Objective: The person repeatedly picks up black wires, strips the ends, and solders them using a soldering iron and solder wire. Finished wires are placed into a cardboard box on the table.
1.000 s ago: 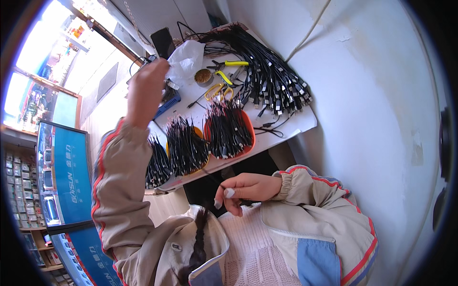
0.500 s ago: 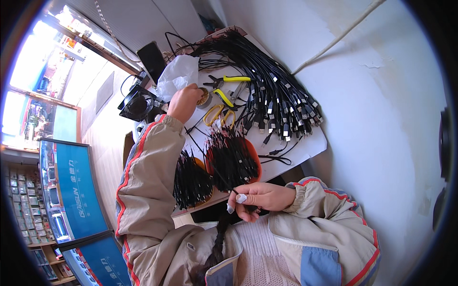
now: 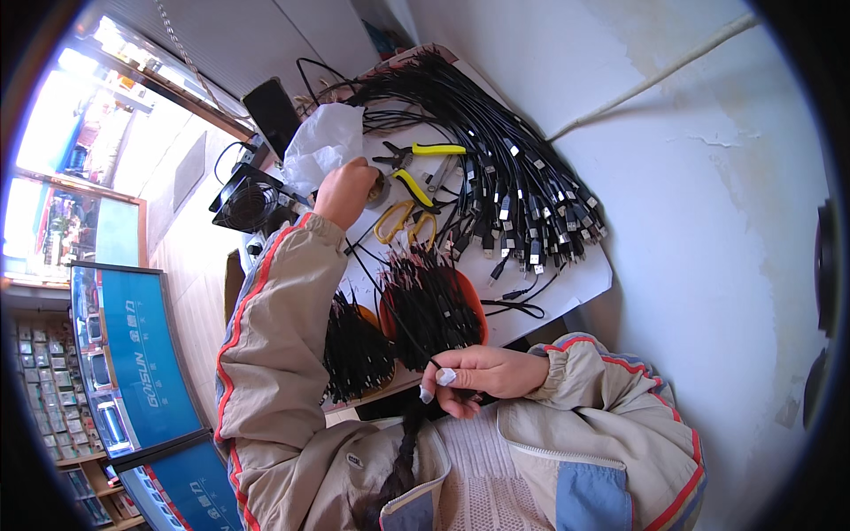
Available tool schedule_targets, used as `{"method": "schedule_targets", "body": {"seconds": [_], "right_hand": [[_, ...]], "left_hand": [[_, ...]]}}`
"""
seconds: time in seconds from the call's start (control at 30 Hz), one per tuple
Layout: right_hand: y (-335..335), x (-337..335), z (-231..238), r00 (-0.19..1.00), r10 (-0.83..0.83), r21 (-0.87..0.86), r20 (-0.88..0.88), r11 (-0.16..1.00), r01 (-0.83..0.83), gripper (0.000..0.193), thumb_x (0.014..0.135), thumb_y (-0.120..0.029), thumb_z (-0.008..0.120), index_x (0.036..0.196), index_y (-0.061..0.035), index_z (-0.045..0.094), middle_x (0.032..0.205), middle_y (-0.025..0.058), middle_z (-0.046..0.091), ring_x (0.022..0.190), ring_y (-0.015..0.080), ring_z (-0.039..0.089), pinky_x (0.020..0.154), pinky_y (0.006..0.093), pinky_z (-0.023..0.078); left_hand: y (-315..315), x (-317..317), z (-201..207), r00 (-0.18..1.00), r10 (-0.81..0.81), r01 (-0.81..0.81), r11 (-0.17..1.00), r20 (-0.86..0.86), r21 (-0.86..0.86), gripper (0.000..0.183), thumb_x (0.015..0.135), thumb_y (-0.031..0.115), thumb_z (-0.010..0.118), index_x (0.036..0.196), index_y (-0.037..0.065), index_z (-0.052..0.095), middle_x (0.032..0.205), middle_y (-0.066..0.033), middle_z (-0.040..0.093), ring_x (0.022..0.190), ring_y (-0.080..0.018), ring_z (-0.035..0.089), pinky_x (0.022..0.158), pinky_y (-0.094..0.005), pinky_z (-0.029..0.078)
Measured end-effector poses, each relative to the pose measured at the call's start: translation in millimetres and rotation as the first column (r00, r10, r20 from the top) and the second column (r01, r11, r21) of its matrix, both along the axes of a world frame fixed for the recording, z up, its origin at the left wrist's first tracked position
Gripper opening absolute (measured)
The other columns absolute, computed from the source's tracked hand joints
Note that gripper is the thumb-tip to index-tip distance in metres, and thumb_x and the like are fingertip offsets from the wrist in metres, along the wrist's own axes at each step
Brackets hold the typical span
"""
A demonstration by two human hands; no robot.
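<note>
My right hand is pinched on a thin black cable, low in front of my chest; white wrapping covers two fingertips. The cable runs up and left over the bundles toward my left cuff. My left hand is farther off, its fingers curled beside a small round tin and a white plastic bag. Whatever those fingers grip is hidden behind the hand. Between the hands stand two bundles of short black cables, one in an orange container, the other in a yellow container.
Yellow-handled pliers and yellow-handled scissors lie near the tin. A big fan of black USB cables covers the white table's far right. A phone and a small black fan stand left; a wall rises right.
The view has shifted slightly. My left hand stays by the tin with its fingers curled, and my right hand keeps its pinch on the cable.
</note>
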State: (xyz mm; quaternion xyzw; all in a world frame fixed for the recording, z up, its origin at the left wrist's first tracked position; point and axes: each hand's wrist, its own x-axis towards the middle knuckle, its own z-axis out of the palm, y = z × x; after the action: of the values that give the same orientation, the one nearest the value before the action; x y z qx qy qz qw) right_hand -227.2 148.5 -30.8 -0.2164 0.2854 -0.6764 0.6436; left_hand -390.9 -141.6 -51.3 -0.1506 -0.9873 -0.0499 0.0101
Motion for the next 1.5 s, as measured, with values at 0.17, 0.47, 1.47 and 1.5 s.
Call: {"method": "schedule_targets", "body": {"seconds": [0.17, 0.47, 1.47, 1.5], "right_hand": [[3.0, 3.2, 1.6, 1.000, -0.001, 0.001, 0.024, 1.000, 0.001, 0.032, 0.105, -0.028, 0.035, 0.111, -0.0011, 0.051, 0.080, 0.0029, 0.060, 0.068, 0.0069, 0.052, 0.061, 0.0207, 0.043], [-2.6, 24.3, 10.9, 1.000, 0.001, 0.031, -0.016, 1.000, 0.000, 0.029, 0.105, -0.025, 0.035, 0.109, -0.0019, 0.052, 0.075, 0.0025, 0.059, 0.061, 0.0059, 0.049, 0.056, 0.0195, 0.041], [-70.7, 37.8, 25.5, 0.983, 0.153, 0.084, -0.104, 0.986, -0.144, 0.031, 0.103, -0.015, 0.034, 0.127, 0.0014, 0.045, 0.079, 0.0000, 0.056, 0.066, 0.0043, 0.048, 0.060, 0.0174, 0.040], [-70.8, 37.2, 24.9, 0.982, 0.152, 0.082, -0.109, 0.986, -0.144, 0.031, 0.103, -0.015, 0.034, 0.127, 0.0014, 0.045, 0.078, 0.0000, 0.056, 0.066, 0.0043, 0.047, 0.060, 0.0174, 0.040]], "left_hand": [[-1.6, 10.4, 8.3, 0.998, 0.038, -0.034, 0.996, -0.047, 0.080, 0.010, 0.081, 0.006, 0.058, 0.087, 0.002, 0.066, 0.088, -0.0145, 0.060, 0.081, -0.0347, 0.061, 0.073, -0.0401, 0.050], [-22.0, 49.9, 41.6, 0.994, 0.083, -0.079, 0.995, -0.068, 0.058, 0.013, 0.085, 0.011, 0.062, 0.091, 0.000, 0.067, 0.088, -0.0140, 0.061, 0.082, -0.0327, 0.062, 0.075, -0.0380, 0.050], [-137.2, 98.7, 37.2, 0.976, 0.161, -0.166, 0.986, -0.144, -0.021, 0.008, 0.081, 0.008, 0.066, 0.087, 0.002, 0.065, 0.086, -0.0118, 0.056, 0.078, -0.0317, 0.061, 0.071, -0.0386, 0.049], [-136.5, 97.0, 37.3, 0.979, 0.150, -0.153, 0.988, -0.135, -0.012, 0.006, 0.080, 0.006, 0.065, 0.084, 0.002, 0.064, 0.085, -0.0126, 0.056, 0.078, -0.0324, 0.061, 0.070, -0.0389, 0.050]]}}
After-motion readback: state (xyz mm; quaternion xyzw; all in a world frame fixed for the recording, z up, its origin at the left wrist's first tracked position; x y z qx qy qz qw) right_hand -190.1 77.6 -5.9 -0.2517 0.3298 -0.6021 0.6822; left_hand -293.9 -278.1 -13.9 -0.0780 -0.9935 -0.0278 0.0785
